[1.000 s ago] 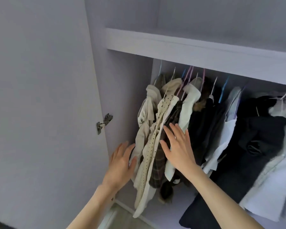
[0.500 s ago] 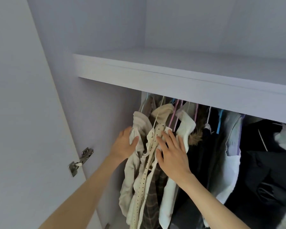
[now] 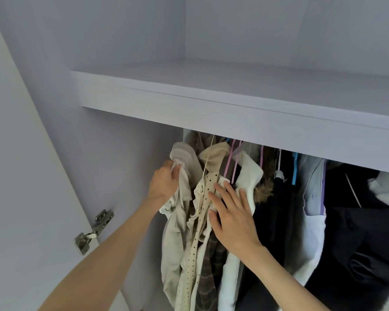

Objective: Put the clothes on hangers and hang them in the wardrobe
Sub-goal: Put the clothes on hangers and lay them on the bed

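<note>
With the left hand (image 3: pixel 164 184) curled in a grip on the shoulder of a beige cotton garment (image 3: pixel 180 198) hanging leftmost under the pale lilac wardrobe shelf (image 3: pixel 234 113), and the right hand (image 3: pixel 231 215) flat, fingers straight, against the cream polka-dotted blouse (image 3: pixel 200 221), the hanging step looked nearly done, likely needing only straightening.

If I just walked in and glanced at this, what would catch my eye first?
Two bare hands in a crowded wardrobe: the left hand grips the leftmost beige garment near its top, and the right hand lies flat on the pale clothes beside it. Above them runs a wide bare shelf; dark clothes fill the right side.
</note>
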`<state>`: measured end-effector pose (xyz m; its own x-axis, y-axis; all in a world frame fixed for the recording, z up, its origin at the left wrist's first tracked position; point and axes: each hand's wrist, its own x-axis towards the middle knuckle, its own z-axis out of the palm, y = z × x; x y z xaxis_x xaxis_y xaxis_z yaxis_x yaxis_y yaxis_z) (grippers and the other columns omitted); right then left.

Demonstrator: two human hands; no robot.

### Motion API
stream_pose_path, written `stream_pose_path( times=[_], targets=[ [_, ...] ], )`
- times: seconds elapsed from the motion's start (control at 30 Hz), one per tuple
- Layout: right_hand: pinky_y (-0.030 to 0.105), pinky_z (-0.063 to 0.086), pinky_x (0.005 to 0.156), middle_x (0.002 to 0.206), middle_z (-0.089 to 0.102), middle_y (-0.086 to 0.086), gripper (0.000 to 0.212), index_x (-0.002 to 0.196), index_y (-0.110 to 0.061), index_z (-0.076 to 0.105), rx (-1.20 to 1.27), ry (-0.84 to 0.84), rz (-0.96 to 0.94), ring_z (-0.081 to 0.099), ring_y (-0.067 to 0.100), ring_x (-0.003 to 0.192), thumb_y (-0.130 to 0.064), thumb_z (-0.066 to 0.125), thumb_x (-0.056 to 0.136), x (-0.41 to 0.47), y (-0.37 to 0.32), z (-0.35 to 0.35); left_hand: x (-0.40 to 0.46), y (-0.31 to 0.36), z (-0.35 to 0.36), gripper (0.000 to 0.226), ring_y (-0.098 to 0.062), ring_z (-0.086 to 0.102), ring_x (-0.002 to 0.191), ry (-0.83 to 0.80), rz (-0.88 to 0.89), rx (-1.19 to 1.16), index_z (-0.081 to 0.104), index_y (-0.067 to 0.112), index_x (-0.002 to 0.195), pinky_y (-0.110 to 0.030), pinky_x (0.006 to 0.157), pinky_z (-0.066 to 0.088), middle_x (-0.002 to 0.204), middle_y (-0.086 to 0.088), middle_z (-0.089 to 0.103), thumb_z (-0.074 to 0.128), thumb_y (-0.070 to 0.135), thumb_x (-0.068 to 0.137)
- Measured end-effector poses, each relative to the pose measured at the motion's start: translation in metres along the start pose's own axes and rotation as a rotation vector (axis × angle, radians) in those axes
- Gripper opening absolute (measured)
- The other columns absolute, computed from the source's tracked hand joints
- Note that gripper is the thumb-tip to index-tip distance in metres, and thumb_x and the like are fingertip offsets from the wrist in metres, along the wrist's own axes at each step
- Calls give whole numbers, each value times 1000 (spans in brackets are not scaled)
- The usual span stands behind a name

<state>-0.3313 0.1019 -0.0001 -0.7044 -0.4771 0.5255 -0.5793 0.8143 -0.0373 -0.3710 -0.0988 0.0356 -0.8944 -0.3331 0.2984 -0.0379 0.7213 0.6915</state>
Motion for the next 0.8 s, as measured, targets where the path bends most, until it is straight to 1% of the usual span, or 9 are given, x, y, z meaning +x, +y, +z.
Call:
stream_pose_path(
  times=[0.17,0.27,0.33,0.4,0.47,0.57,0.63,0.7,0.8],
  targets=[
    [46,27,109,122,59,6,39,116,-12,60,123,92,24,49,26,122,-32,38,91,13,-9,-10,-11,9,-24,22,-12,39,49,176,23,-130,48,4,86,-28,52,26,54,0,41,39,20,99],
    [34,39,98,116,61,5,36,115,-11,60,311,170,81,54,23,110,-30,39,93,36,-26,-27,-40,13,-36,20,-13,39,47,255,30,-147,43,9,83,-25,47,25,53,1,40,40,22,98],
    [25,35,98,123,57,5,37,123,-11,56,549,74,176,49,20,116,-31,42,96,54,-47,-39,-75,8,-36,16,-14,40,45,250,65,-131,44,11,87,-25,47,27,51,3,40,41,23,98],
    [25,38,96,123,57,5,39,125,-12,53,730,-104,246,51,18,115,-36,45,95,74,-68,-41,-113,0,-32,18,-16,40,43,231,90,-97,49,9,92,-30,47,31,49,5,40,41,25,97],
    [30,43,89,107,62,4,38,113,-10,58,804,-271,321,56,19,103,-40,48,93,88,-92,-37,-142,-10,-30,23,-16,41,41,200,82,-27,51,8,96,-29,46,32,48,9,39,39,28,97],
    [30,40,68,69,53,-1,21,78,-10,57,925,-299,518,52,21,76,-25,51,91,83,-120,-28,-173,-23,-36,29,-23,53,49,124,44,80,51,9,104,-31,49,36,52,8,42,35,32,97],
    [28,40,64,70,54,0,17,83,-9,58,954,-325,587,52,19,71,-18,47,93,66,-129,-20,-192,-30,-43,31,-26,59,62,11,31,151,47,11,109,-32,54,38,60,5,49,31,36,98],
    [30,44,70,79,60,3,19,89,-7,59,964,-368,601,57,19,77,-17,44,95,43,-131,-15,-213,-31,-53,32,-20,57,67,-155,51,165,46,16,108,-30,57,36,62,9,45,28,40,99],
    [24,46,64,73,59,2,21,80,-14,56,1039,-414,609,63,18,71,-14,44,97,8,-127,-21,-240,-41,-70,32,-7,51,71,-274,47,150,53,24,107,-26,65,37,76,13,53,31,44,98]
  ],
)
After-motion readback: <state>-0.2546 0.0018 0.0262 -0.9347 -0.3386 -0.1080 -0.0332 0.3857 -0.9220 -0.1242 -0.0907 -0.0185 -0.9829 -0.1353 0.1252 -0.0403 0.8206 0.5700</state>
